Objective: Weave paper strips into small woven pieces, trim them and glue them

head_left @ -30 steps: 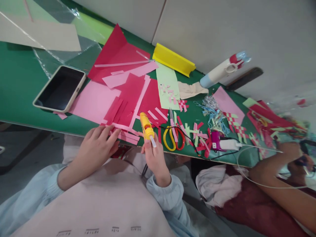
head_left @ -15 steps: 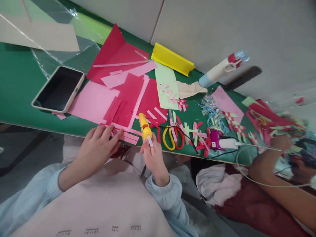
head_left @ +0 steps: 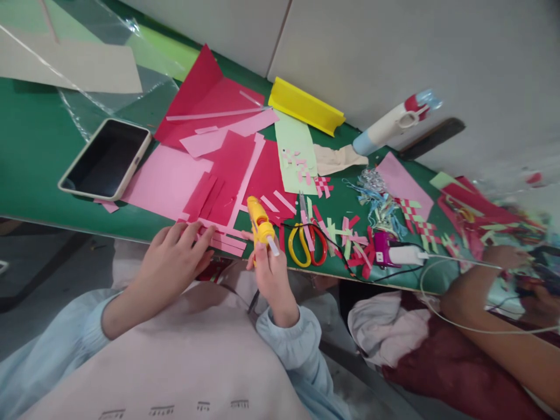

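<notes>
Well, nearest of all is the person's pale apron [head_left: 188, 350], with a light blue sleeve [head_left: 65, 324] at either side. The left hand [head_left: 175, 251] lies palm down at the near edge of the green table [head_left: 35, 151], fingers a little apart, resting over some narrow pink strips [head_left: 230, 245]; what exactly sits under that palm I can't fairly make out. Across from it, the right hand [head_left: 272, 271] is wrapped around a yellow glue gun [head_left: 258, 221], held up at the same edge, a whitish glue stick [head_left: 272, 245] poking from its back end toward the person.

Near that hand lie scissors [head_left: 308, 254] with one yellow and one red handle loop, then a scatter of red, pink and green paper snippets [head_left: 352, 236]. A purple box [head_left: 382, 251] with a white plug [head_left: 405, 255] sits further right, and beyond that a co-worker's hand [head_left: 503, 256] is by another heap of paper [head_left: 481, 216].

Farther in, a phone [head_left: 107, 157] overlaps a pink sheet [head_left: 161, 181], next to red sheets [head_left: 231, 169]. Past these come a pale green sheet [head_left: 297, 134] bearing small checked paper pieces [head_left: 301, 168], a beige cloth [head_left: 336, 160] and a tangle of silvery and blue threads [head_left: 380, 201]. Along the gray wall [head_left: 371, 46] are a yellow trough [head_left: 306, 107] and a white bottle [head_left: 385, 129].
</notes>
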The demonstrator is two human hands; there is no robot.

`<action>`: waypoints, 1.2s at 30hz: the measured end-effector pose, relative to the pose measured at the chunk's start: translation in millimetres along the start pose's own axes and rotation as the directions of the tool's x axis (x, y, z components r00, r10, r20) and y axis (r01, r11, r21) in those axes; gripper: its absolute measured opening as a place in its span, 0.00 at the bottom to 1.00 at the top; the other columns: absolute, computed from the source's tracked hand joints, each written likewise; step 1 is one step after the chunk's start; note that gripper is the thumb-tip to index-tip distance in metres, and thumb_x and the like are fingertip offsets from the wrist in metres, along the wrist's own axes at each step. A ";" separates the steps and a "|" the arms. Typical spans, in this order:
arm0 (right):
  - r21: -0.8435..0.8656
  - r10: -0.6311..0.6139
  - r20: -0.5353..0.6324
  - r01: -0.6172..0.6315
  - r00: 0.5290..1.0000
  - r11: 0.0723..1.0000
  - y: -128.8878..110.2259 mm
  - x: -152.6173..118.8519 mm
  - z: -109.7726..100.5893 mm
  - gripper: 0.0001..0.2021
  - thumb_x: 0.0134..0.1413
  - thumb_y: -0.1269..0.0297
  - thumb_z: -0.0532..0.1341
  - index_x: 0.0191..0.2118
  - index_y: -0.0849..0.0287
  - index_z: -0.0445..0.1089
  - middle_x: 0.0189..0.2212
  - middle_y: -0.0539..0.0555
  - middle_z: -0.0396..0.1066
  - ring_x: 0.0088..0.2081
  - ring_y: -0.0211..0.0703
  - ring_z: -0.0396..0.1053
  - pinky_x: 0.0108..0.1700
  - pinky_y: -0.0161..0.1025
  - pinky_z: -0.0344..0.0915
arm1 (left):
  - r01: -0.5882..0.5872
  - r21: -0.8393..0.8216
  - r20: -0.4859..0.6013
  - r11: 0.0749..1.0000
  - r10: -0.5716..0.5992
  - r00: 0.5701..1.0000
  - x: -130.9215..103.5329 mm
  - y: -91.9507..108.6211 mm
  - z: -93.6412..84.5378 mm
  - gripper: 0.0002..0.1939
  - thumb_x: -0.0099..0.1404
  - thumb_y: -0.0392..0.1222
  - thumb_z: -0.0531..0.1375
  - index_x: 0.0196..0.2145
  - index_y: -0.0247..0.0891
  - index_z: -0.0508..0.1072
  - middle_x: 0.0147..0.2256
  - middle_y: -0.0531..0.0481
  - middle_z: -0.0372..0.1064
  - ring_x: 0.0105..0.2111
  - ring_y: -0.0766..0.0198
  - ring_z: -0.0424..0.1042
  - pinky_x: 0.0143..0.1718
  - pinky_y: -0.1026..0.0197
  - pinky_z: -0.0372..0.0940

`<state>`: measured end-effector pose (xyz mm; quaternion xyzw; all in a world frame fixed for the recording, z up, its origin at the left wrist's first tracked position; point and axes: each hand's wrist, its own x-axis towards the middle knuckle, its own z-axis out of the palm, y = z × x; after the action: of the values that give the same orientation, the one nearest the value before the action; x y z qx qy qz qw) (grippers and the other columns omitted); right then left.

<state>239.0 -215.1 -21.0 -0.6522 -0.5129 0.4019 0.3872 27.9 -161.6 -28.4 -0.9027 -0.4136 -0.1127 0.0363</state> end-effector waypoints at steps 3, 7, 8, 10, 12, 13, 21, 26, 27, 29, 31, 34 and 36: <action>0.059 0.018 -0.046 -0.015 0.999 0.998 0.1 -0.3 -4.7 0.22 0.71 0.48 0.46 0.54 0.57 0.68 0.30 0.54 0.75 0.23 0.38 0.67 0.29 0.38 0.64 | 0.004 -0.028 -0.039 1.000 -0.005 0.999 0.5 -2.1 1.0 0.22 0.70 0.42 0.56 0.59 0.32 0.69 0.50 0.31 0.73 0.48 0.41 0.73 0.43 0.46 0.66; 0.133 0.023 -0.091 -0.010 0.996 0.991 1.3 0.4 -11.0 0.20 0.71 0.48 0.47 0.52 0.56 0.66 0.37 0.56 0.78 0.21 0.34 0.65 0.23 0.35 0.61 | -0.008 -0.005 -0.032 1.000 0.008 0.999 3.5 -6.2 -0.8 0.21 0.70 0.42 0.55 0.56 0.29 0.70 0.48 0.32 0.75 0.45 0.43 0.74 0.43 0.47 0.66; 0.155 0.021 -0.104 -0.005 0.994 0.988 1.8 0.5 -12.9 0.20 0.70 0.48 0.48 0.50 0.56 0.66 0.38 0.56 0.79 0.20 0.33 0.65 0.23 0.34 0.61 | -0.001 -0.005 -0.017 1.000 0.000 1.000 4.8 -7.6 -1.8 0.20 0.71 0.43 0.55 0.56 0.29 0.70 0.47 0.32 0.75 0.45 0.44 0.74 0.43 0.47 0.66; 0.198 0.017 -0.128 0.009 0.992 0.980 2.4 0.8 -17.5 0.18 0.71 0.48 0.47 0.48 0.56 0.66 0.40 0.56 0.79 0.19 0.32 0.64 0.22 0.34 0.61 | 0.016 -0.013 0.010 1.000 -0.016 1.000 7.8 -10.6 -3.8 0.20 0.71 0.43 0.53 0.55 0.30 0.71 0.47 0.33 0.75 0.44 0.44 0.74 0.42 0.48 0.66; 0.206 0.009 -0.136 0.020 0.991 0.978 2.0 1.6 -22.3 0.18 0.70 0.49 0.47 0.47 0.55 0.66 0.39 0.55 0.80 0.18 0.32 0.64 0.22 0.34 0.63 | 0.021 -0.024 0.028 0.999 -0.021 0.999 11.2 -13.3 -5.3 0.19 0.71 0.43 0.52 0.54 0.31 0.71 0.46 0.34 0.75 0.43 0.45 0.74 0.42 0.47 0.66; 0.190 0.007 -0.133 0.019 0.991 0.982 1.4 2.4 -24.3 0.17 0.70 0.49 0.49 0.48 0.55 0.66 0.38 0.55 0.80 0.19 0.33 0.65 0.22 0.34 0.64 | 0.018 -0.030 0.038 0.999 -0.017 0.999 12.7 -14.3 -5.9 0.19 0.71 0.43 0.52 0.54 0.31 0.72 0.46 0.34 0.76 0.43 0.45 0.74 0.42 0.47 0.66; -0.311 -0.078 -0.185 0.017 0.980 0.950 -0.7 17.2 -13.5 0.14 0.54 0.68 0.64 0.48 0.57 0.69 0.43 0.58 0.79 0.35 0.48 0.78 0.41 0.46 0.74 | -0.007 0.008 0.066 1.000 0.007 0.998 15.3 -13.9 -5.9 0.18 0.72 0.44 0.49 0.50 0.34 0.74 0.46 0.34 0.74 0.42 0.44 0.73 0.38 0.47 0.67; -0.491 -0.117 -0.177 0.015 0.977 0.871 4.4 20.8 4.7 0.17 0.59 0.65 0.61 0.53 0.57 0.63 0.40 0.59 0.79 0.37 0.54 0.80 0.36 0.43 0.72 | -0.014 -0.007 0.077 1.000 0.015 0.997 14.4 -14.1 -4.5 0.18 0.72 0.44 0.50 0.48 0.34 0.75 0.45 0.33 0.73 0.42 0.43 0.73 0.38 0.46 0.67; -0.523 -0.135 -0.175 0.024 0.975 0.852 5.2 20.7 7.3 0.16 0.60 0.63 0.60 0.53 0.57 0.62 0.40 0.59 0.79 0.36 0.54 0.79 0.34 0.42 0.71 | -0.016 -0.006 0.072 1.000 0.016 0.997 14.5 -14.2 -4.3 0.17 0.72 0.43 0.50 0.48 0.34 0.75 0.45 0.33 0.73 0.42 0.43 0.73 0.37 0.46 0.67; -0.577 -0.178 -0.164 0.052 0.970 0.815 6.4 20.5 10.7 0.16 0.63 0.61 0.58 0.54 0.58 0.61 0.40 0.60 0.78 0.35 0.54 0.79 0.32 0.41 0.69 | -0.028 0.004 0.054 1.000 0.027 0.998 14.8 -14.3 -4.1 0.17 0.72 0.43 0.51 0.48 0.33 0.75 0.44 0.33 0.73 0.41 0.44 0.73 0.37 0.47 0.67; -0.611 -0.199 -0.146 0.070 0.969 0.789 6.7 20.6 12.0 0.16 0.63 0.62 0.56 0.55 0.59 0.60 0.41 0.60 0.78 0.35 0.54 0.79 0.32 0.41 0.68 | -0.047 0.019 0.033 0.999 0.046 0.998 14.8 -14.4 -3.9 0.18 0.72 0.43 0.51 0.48 0.32 0.75 0.44 0.33 0.73 0.41 0.44 0.73 0.37 0.47 0.67; -0.632 -0.187 -0.139 0.058 0.972 0.773 4.9 21.9 11.7 0.16 0.63 0.63 0.56 0.55 0.60 0.60 0.42 0.61 0.78 0.36 0.54 0.79 0.32 0.41 0.68 | -0.062 0.037 0.006 0.997 0.062 0.998 14.7 -13.9 -4.0 0.17 0.71 0.42 0.51 0.48 0.31 0.75 0.43 0.33 0.73 0.40 0.45 0.73 0.37 0.47 0.67; -0.627 -0.181 -0.142 0.053 0.973 0.777 2.9 23.0 11.1 0.16 0.63 0.62 0.56 0.54 0.60 0.60 0.44 0.62 0.78 0.36 0.55 0.79 0.32 0.41 0.69 | -0.065 0.050 -0.003 0.997 0.066 0.998 14.6 -13.2 -4.6 0.17 0.71 0.41 0.52 0.48 0.31 0.75 0.43 0.34 0.73 0.40 0.45 0.72 0.37 0.48 0.67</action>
<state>233.3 -192.0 -30.8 -0.7457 -0.6156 0.1207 0.2244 26.4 -142.9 -20.9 -0.9144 -0.3863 -0.1032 0.0637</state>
